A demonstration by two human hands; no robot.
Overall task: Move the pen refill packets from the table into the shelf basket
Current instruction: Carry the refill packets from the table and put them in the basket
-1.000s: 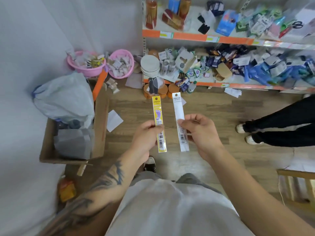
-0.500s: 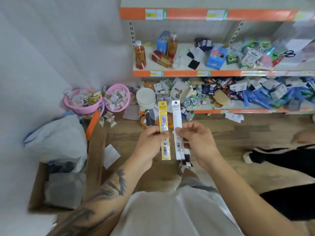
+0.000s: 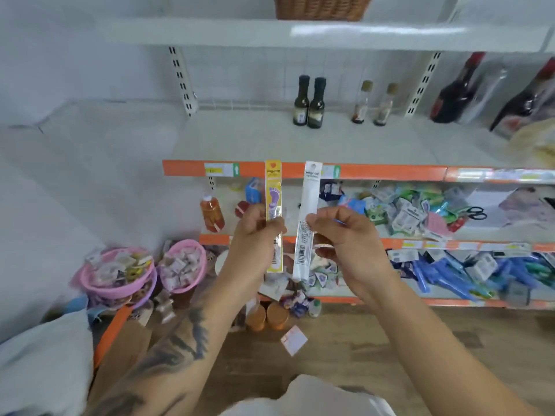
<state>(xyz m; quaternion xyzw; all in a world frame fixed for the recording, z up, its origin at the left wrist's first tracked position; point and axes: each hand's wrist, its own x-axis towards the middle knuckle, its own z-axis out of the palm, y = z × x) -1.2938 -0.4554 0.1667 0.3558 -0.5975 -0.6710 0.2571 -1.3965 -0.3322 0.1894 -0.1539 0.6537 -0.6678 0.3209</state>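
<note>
- The shelving unit fills the view ahead, its orange-edged boards stacked one above another; the middle board holds only a few bottles, so goods here seem sorted by level.
- A wicker basket sits on the topmost white shelf, only its lower part in view at the frame's upper edge; I judge this to be the destination, well above both hands.
- Two pink bowls of small packets stand low on the left, away from the work in hand.
- The left hand pinches a yellow refill packet near its lower half, thumb over the front, so the packet stands upright with its printed header on top.
- The right hand pinches a white refill packet the same way, fingers curled round its edge; the packet leans slightly to the right at its top.
- The two packets are held just beside each other, apart and not touching, in front of the shelf edge.
- Gripping low probably leaves the top ends free to lead into the basket.
- Both packets are off the table, neither yet in the basket; the lift upward remains.
</note>
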